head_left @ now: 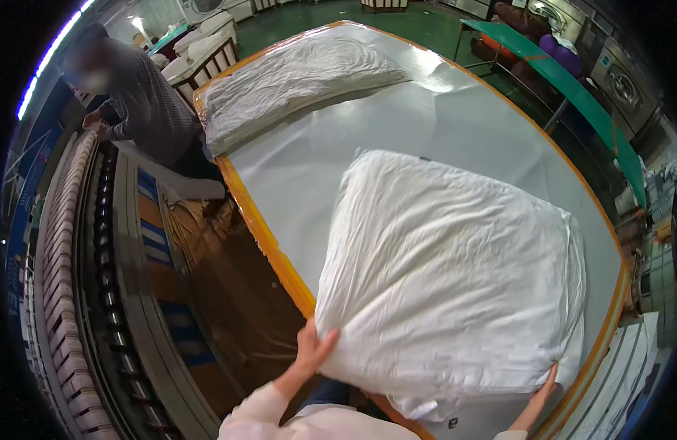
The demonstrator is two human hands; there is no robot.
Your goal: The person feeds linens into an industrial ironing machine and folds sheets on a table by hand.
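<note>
A thick, folded pile of white bed linen (448,271) lies on the near part of the table, its surface wrinkled and its right side showing several layers. At its near left corner, my left hand (316,348) grips the edge, thumb on top and the other fingers partly hidden. My right hand (547,385) holds the near right edge, with some fingers out of sight against the cloth. A loose end of fabric (423,407) hangs below the near edge between my hands.
The grey table (294,154) has orange-taped edges. A second folded white pile (294,81) lies at its far end. To the left runs a roller machine (107,257), where another person (148,95) stands. A green bench (566,84) and washing machines (621,84) stand right.
</note>
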